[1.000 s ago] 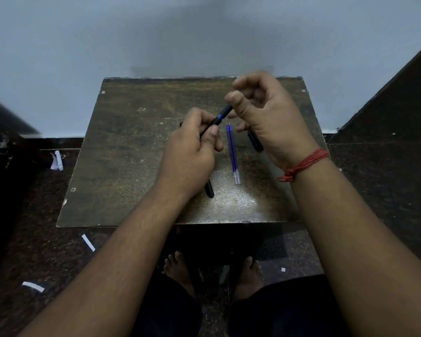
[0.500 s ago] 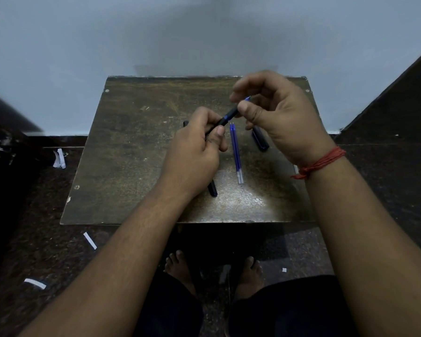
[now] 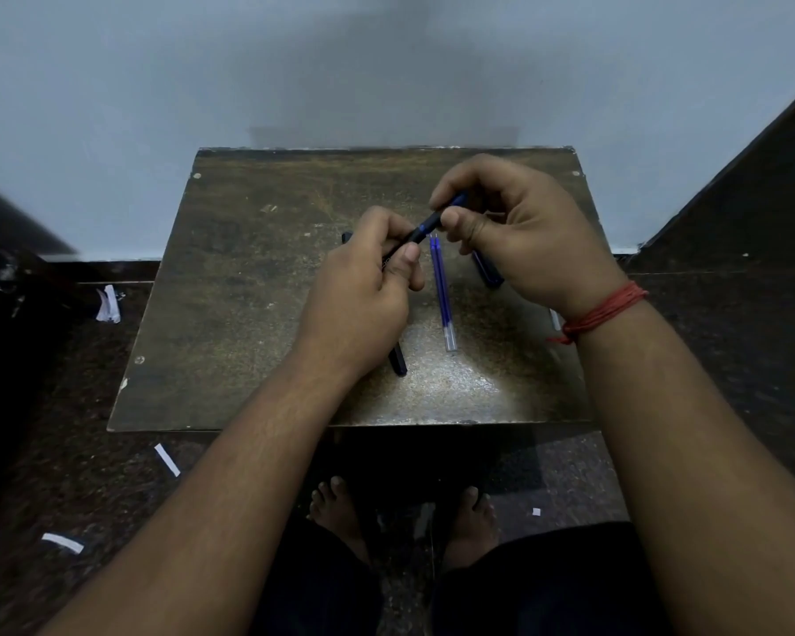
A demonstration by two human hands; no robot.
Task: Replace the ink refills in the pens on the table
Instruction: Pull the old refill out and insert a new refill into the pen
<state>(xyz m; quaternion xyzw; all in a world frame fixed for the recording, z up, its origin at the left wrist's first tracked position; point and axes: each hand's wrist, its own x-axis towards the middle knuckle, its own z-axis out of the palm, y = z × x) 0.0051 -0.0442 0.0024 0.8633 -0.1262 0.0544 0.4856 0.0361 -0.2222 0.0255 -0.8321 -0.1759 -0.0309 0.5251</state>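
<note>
Gripping pen: the black pen (image 3: 425, 230) is held off the table (image 3: 249, 291), above its middle and toward the far edge, slanting up from the left hand (image 3: 363, 296) to the right hand (image 3: 524, 241).
Left hand: fingers and thumb are curled round the barrel, hiding most of it.
Right hand: thumb and forefinger pinch the blue front end; the other fingers are loosely curled.
Step, by my judgement: freeing the front section to get the old refill out. Whether it twists or pulls off cannot be told.
Doing it well: steady the barrel in the left hand, turn with the right fingertips only, hold both parts in line, and part them low over the table so that a loose small part lands in reach.
Blue refills (image 3: 442, 296): on the table between the hands, apparently two side by side, clear ends toward the near edge.
Second black pen (image 3: 398, 360): lies under the left hand, its end showing beside the wrist.
Dark blue piece (image 3: 489, 274): under the right hand, toward the right edge; pen or cap, unclear.
Floor: paper scraps (image 3: 167, 460).
</note>
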